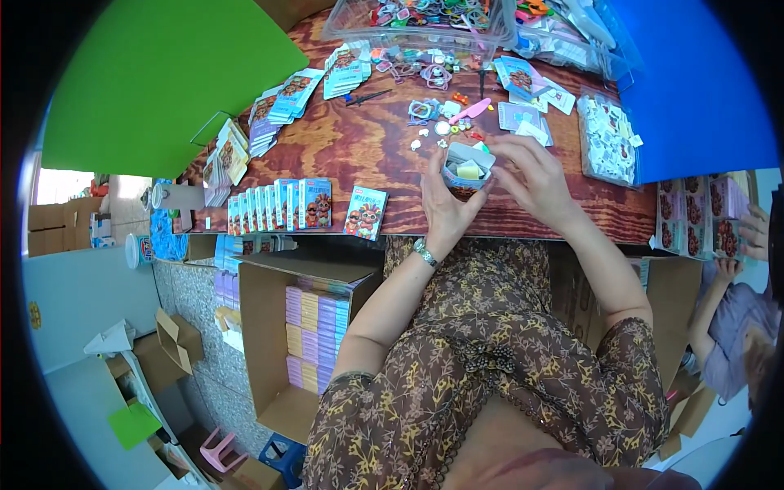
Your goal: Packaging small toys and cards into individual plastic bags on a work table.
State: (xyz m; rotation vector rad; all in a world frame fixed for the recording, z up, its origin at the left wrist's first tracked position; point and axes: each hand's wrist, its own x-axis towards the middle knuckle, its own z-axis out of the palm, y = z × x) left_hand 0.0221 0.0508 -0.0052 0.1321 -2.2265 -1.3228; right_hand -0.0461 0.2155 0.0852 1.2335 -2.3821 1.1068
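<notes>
A small open cardboard box [467, 173] sits upright in my left hand [445, 200], whose fingers and thumb wrap round its sides. Its flap stands up, and pale and yellowish small pieces show inside. At the box's upper right edge, my right hand [531, 175] has its fingers bent in against the rim. A bit of green shows by those fingertips, too small to name. Just beyond the box lie small beads and charms [442, 128], a pink plastic knife-shaped piece [470, 111] and coiled cords [425, 110].
A row of small blue boxes [282, 204] and one flat box [365, 214] stand left. Stacks of cards [294, 94] lie behind them. A clear bin of trinkets [420, 34] is at the back; a bag of white pieces [608, 139] lies right. Another person's hand [755, 233] is far right.
</notes>
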